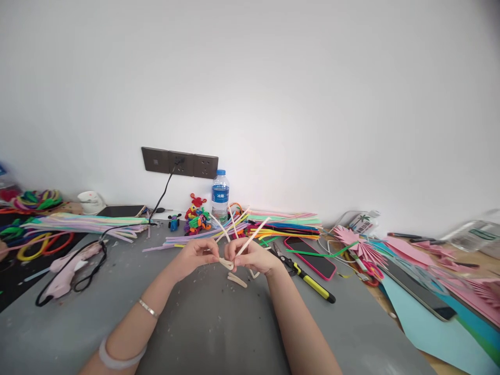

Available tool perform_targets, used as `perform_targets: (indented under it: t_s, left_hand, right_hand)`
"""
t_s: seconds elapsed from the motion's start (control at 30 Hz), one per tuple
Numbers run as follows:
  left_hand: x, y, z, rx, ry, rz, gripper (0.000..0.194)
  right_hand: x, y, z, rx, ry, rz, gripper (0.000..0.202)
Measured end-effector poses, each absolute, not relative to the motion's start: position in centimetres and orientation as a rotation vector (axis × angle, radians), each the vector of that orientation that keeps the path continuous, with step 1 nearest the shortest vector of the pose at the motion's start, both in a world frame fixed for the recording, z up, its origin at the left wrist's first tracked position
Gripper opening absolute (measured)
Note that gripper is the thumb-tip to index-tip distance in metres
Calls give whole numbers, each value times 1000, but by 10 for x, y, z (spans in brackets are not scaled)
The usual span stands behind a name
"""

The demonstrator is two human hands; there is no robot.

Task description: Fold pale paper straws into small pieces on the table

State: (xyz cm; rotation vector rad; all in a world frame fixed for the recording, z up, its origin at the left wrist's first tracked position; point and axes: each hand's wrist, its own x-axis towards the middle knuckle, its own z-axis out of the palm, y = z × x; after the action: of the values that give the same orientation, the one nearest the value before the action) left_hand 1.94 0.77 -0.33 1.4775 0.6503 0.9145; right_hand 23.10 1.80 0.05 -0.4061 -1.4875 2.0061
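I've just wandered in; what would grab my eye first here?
Probably the left hand and right hand at centre, pinching cream strips above the grey mat. Behind them, a blue-capped bottle stands near the wall, with bright little figures to its left. A pink corded tool lies at far left.

Blue label (220, 195) on the upright bottle (221, 180), beyond the grip of the left hand (200, 253) and right hand (252, 256), reads 冰露 in white, palm-tree packet (361, 224) right of the grip has print too small to read, same for green label (484, 235) farthest right
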Motion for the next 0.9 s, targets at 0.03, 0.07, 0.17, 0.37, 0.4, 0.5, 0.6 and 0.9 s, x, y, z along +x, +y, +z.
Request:
perform_targets:
  t_s: [0.03,0.07,0.17,0.37,0.4,0.5,0.6,0.9]
  left_hand:
    - [19,8,-4,1480,636,913,22]
    - [19,8,-4,1485,629,912,22]
    - [18,8,-5,1499,634,926,22]
    - [16,9,-5,1503,677,951,25]
    - [16,9,-5,1510,675,953,25]
    - [16,9,-5,1529,652,963,24]
    - [16,10,-6,1545,626,978,22]
    - [20,8,-3,1496,632,1011,22]
  right_hand:
    - [231,18,1,-408,-1502,2016,25]
    - [231,18,1,-409,-1513,2022,26]
    - [231,17,1,-421,-1515,2034,28]
    - [228,16,-4,-374,-1514,2125,30]
    - [227,16,-4,-365,-1507,2131,31]
    - [223,16,-5,-361,-1476,2129,32]
    - [221,17,-5,-373,-1470,2124,32]
    - [220,16,-4,-257,-1501,2200,31]
